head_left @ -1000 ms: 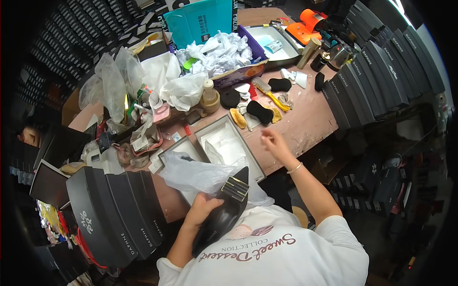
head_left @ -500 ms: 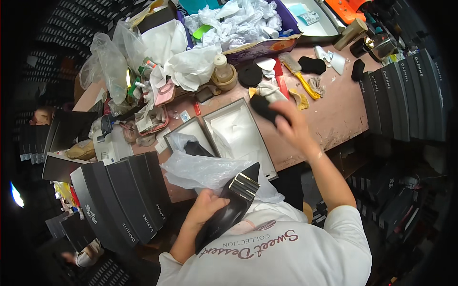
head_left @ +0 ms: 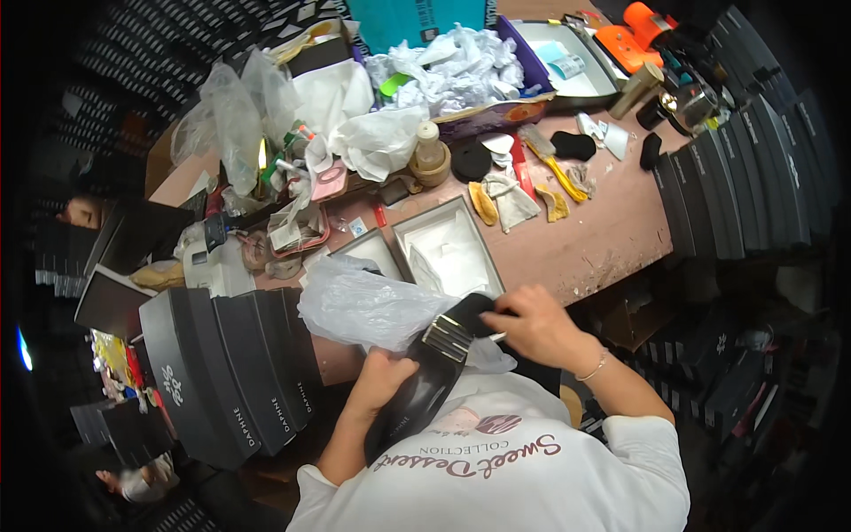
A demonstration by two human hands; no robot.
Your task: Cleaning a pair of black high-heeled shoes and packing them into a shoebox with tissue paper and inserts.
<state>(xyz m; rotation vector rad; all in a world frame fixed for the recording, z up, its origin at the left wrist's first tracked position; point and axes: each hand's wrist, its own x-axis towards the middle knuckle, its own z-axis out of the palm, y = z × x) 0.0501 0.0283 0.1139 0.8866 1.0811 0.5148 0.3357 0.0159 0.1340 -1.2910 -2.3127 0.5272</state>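
Note:
My left hand [head_left: 387, 381] is closed round the side of a black shoe [head_left: 409, 410], held tilted against my shirt with its toe pointing up and away. A striped metallic ornament [head_left: 448, 339] crosses the shoe near the toe. In my right hand [head_left: 542, 326], the fingers are closed on a black pad [head_left: 474, 309], which is at the toe end. Whether the pad presses on the leather cannot be made out. A crumpled translucent plastic bag [head_left: 368, 303] lies just beyond my left hand, partly behind the shoe.
An open shoebox [head_left: 493, 266] with white lining stands ahead of the shoe. Beyond it lie cloths [head_left: 511, 200], a yellow-handled brush [head_left: 554, 158] and a round black pad [head_left: 471, 162]. Stacked dark shoeboxes flank the table at left [head_left: 191, 381] and right [head_left: 709, 191].
My right hand has come back from the far cloths to the shoe's toe, bringing the black pad with it. My left hand still holds the shoe in nearly the same place.

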